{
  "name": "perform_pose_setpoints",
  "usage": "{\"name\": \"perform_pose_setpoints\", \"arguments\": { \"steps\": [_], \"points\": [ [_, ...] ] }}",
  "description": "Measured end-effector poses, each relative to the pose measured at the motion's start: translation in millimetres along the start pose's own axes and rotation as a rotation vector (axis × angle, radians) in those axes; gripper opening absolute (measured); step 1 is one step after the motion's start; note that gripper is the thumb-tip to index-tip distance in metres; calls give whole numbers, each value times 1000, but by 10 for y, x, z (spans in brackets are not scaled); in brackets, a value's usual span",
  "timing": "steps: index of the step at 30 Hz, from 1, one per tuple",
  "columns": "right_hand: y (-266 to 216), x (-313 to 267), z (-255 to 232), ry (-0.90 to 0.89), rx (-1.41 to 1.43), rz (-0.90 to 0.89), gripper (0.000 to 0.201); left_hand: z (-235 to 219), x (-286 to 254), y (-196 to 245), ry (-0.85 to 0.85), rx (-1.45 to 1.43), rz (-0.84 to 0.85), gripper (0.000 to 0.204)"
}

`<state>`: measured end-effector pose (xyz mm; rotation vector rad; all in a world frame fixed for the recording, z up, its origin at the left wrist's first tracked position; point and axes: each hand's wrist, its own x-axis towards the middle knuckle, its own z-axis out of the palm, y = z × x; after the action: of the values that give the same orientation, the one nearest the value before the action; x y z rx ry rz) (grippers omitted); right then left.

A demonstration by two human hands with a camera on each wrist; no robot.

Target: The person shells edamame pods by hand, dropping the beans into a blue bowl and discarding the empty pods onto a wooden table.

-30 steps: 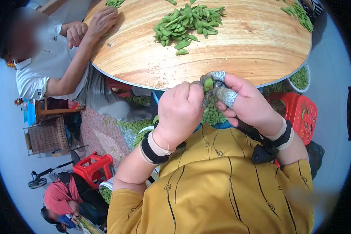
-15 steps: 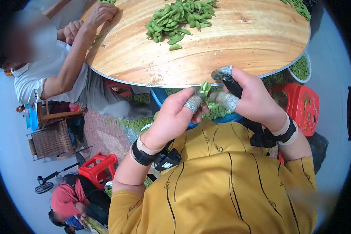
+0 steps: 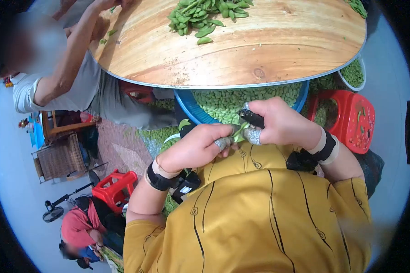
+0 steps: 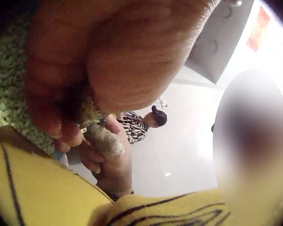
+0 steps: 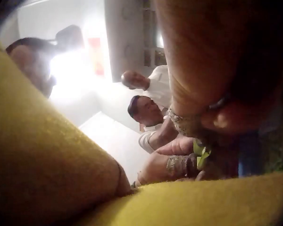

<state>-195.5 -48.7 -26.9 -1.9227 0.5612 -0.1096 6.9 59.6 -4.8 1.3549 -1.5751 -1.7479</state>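
Between the fingertips of my left hand is a green soybean pod, pinched by the thumb and fingers. The pod looks split in the right wrist view, its pale green halves spread. My right hand grips a short black object, and its thumb reaches the pod's right side. What the black object is, I cannot tell. Grey, soiled tape wraps digits on both hands. Just beyond them, a blue basin of shelled green beans stands partly under the table edge.
The wooden table bears a heap of pods. Left of it sits another person, arm over the tabletop. On the right are a red stool and a white tub of green pieces. Another red stool stands at lower left.
My hands met on a pod at the table edge, parted with an opened pod in the left, and now meet lower, nearer my body. More of the basin shows. The other person's arm moved forward.
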Motion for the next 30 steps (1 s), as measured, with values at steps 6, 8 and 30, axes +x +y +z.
{"name": "perform_pose_setpoints", "arguments": {
  "steps": [6, 8, 30],
  "points": [
    [210, 175, 13, -58, 614, 286, 14, -35, -149, -281, 67, -535, -154, 26],
    [265, 183, 76, 27, 269, 188, 16, -19, -165, -321, 183, -645, -192, 27],
    [-17, 231, 88, -39, 12, 111, 22, 173, 131, -180, 432, 232, -31, 41]
  ]
}}
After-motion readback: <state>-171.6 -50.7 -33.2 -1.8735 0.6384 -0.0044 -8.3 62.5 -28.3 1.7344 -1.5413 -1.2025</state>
